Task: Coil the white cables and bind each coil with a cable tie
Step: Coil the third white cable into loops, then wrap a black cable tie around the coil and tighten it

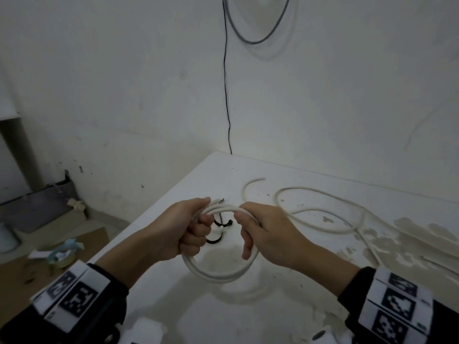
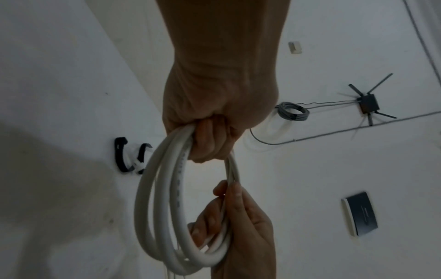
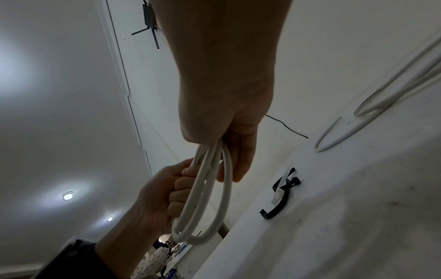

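A white cable wound into a coil (image 1: 218, 273) (image 2: 152, 217) (image 3: 210, 203) hangs above the table between both hands. My left hand (image 1: 191, 227) (image 2: 210, 143) grips the coil's left side in a fist. My right hand (image 1: 250, 229) (image 3: 236, 162) holds the coil's right side, fingers curled over the strands. A cable end (image 1: 219, 201) sticks out past the left thumb. Black cable ties (image 1: 218, 225) (image 2: 130, 157) (image 3: 281, 196) lie on the table under the coil. A second white cable (image 1: 323, 209) (image 3: 372, 109) lies loose on the table to the right.
The white table (image 1: 273, 319) has worn, stained patches at the right. A black wire (image 1: 227, 95) and a grey cable loop (image 1: 255, 33) hang on the wall behind. Boxes and a tape roll (image 1: 60, 254) sit on the floor to the left.
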Demonstrator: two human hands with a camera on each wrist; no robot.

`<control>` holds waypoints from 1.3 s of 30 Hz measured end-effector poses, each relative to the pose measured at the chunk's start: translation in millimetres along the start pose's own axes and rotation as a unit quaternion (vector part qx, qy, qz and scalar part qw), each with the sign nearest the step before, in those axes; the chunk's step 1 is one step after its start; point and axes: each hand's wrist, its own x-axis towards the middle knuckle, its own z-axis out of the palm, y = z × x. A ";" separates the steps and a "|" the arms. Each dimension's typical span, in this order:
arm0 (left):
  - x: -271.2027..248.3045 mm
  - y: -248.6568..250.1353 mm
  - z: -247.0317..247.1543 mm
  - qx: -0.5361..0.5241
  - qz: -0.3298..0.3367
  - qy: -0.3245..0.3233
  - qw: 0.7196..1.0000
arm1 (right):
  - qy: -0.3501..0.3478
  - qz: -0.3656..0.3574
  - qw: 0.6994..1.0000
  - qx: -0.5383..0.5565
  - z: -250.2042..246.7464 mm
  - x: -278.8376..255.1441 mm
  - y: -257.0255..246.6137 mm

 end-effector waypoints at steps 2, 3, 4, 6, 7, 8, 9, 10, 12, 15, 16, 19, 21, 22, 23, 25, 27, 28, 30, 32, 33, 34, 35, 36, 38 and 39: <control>1.2 -1.1 -7.7 -0.002 -0.004 0.020 1.000 | -0.031 -0.020 0.999 -0.012 4.3 8.4 0.7; 1.3 -1.2 -11.9 -0.003 -0.005 0.032 0.999 | -0.056 -0.017 0.998 -0.009 4.7 13.6 0.4; 1.1 -1.3 -16.5 -0.004 -0.006 0.043 0.999 | -0.085 -0.002 0.996 0.004 3.8 19.5 0.2; 0.4 -2.0 -25.4 -0.002 -0.014 0.061 0.998 | -0.121 0.065 0.988 0.072 0.6 33.0 5.6; -0.1 -2.8 -29.1 0.002 -0.019 0.068 0.998 | -0.118 0.099 0.983 0.096 -0.5 40.2 10.3; -0.5 -3.8 -32.3 0.008 -0.022 0.073 0.997 | -0.104 0.114 0.984 0.086 0.2 47.1 17.0; -0.5 -5.0 -34.9 0.017 -0.025 0.076 0.997 | -0.091 0.101 0.990 0.025 2.4 52.5 23.9; -0.5 -6.0 -37.0 0.026 -0.026 0.079 0.996 | -0.098 0.072 0.991 -0.057 5.6 56.2 29.3; -0.5 -6.8 -39.9 0.037 -0.027 0.083 0.995 | -0.153 0.005 0.972 -0.180 14.5 59.2 37.9; -0.5 -7.0 -41.7 0.040 -0.028 0.092 0.995 | -0.210 -0.018 0.951 -0.227 26.6 60.3 47.7; -0.5 -7.2 -41.5 0.042 -0.027 0.094 0.994 | -0.205 -0.021 0.951 -0.230 28.0 62.1 50.4; 0.1 -7.8 -38.3 0.043 -0.025 0.092 0.995 | -0.158 -0.033 0.964 -0.211 26.3 64.9 55.1; 1.7 -7.9 -35.2 0.038 -0.021 0.089 0.995 | -0.105 -0.005 0.987 -0.122 16.7 64.9 51.7; 2.9 -7.8 -33.2 0.034 -0.020 0.088 0.995 | -0.084 0.016 0.995 -0.056 10.1 64.1 48.4; 4.1 -7.4 -30.4 0.031 -0.019 0.087 0.996 | -0.071 0.035 0.997 0.007 2.6 62.3 44.2; 6.8 -6.1 -22.5 0.031 -0.017 0.084 0.996 | -0.053 0.062 0.991 0.107 -13.8 56.8 36.5; 9.5 -4.9 -12.1 0.039 -0.011 0.077 0.996 | -0.036 0.070 0.981 0.178 -29.6 48.5 31.1; 11.1 -4.4 -6.2 0.046 -0.005 0.072 0.996 | -0.027 0.069 0.977 0.198 -36.8 43.9 30.2; 14.1 -2.9 7.1 0.072 0.016 0.060 0.995 | 0.007 0.064 0.980 0.190 -50.6 32.8 29.6; 17.6 -1.0 23.0 0.106 0.037 0.045 0.993 | 0.050 0.062 0.986 0.144 -64.6 20.9 30.4; 19.3 0.0 32.3 0.121 0.044 0.035 0.991 | 0.068 0.058 0.989 0.121 -72.2 14.7 31.3; 20.8 0.9 42.0 0.134 0.048 0.023 0.990 | 0.085 0.051 0.990 0.100 -79.9 8.3 32.3; 22.5 1.6 52.1 0.144 0.052 0.011 0.988 | 0.109 0.041 0.990 0.079 -87.8 1.8 32.7; 24.3 1.8 62.1 0.152 0.055 -0.003 0.987 | 0.140 0.032 0.988 0.055 -95.8 -4.6 33.0; 27.8 1.4 81.6 0.156 0.058 -0.037 0.985 | 0.221 0.022 0.975 0.019 -111.6 -17.5 34.1; 29.1 1.1 90.4 0.152 0.058 -0.061 0.985 | 0.259 0.024 0.965 0.016 -118.9 -24.0 34.7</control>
